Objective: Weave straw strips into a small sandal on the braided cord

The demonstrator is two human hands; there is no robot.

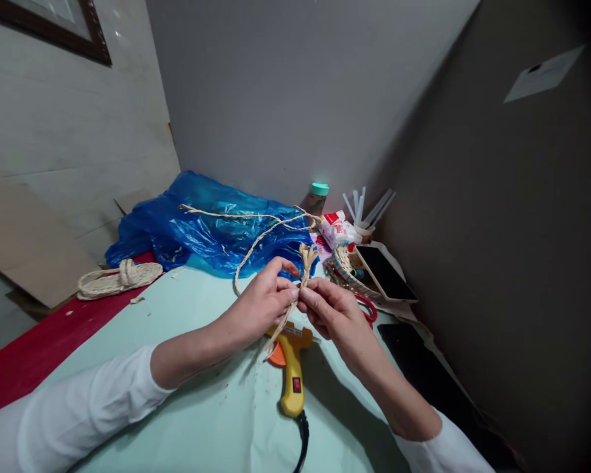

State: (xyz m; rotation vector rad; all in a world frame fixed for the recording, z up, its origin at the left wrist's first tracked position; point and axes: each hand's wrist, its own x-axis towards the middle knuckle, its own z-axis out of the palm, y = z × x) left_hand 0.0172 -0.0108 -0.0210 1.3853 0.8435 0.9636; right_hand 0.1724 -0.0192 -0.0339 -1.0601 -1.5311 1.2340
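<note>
My left hand [264, 303] and my right hand [335, 314] meet above the table, both pinching a short bundle of straw-coloured twisted rope [305, 263] whose frayed end sticks up between them. A long strand of the same rope [249, 231] loops away over the blue bag. Just under my hands lies a yellow glue gun [292, 374] with an orange trigger and a black cord.
A crumpled blue plastic bag [197, 226] lies at the back. A coil of rope [118, 277] rests on a red cloth [39, 351] at the left. To the right are a small woven basket [347, 266], a phone [385, 272], glue sticks [367, 209], red scissors [367, 309] and a bottle [316, 197]. A dark wall closes the right side.
</note>
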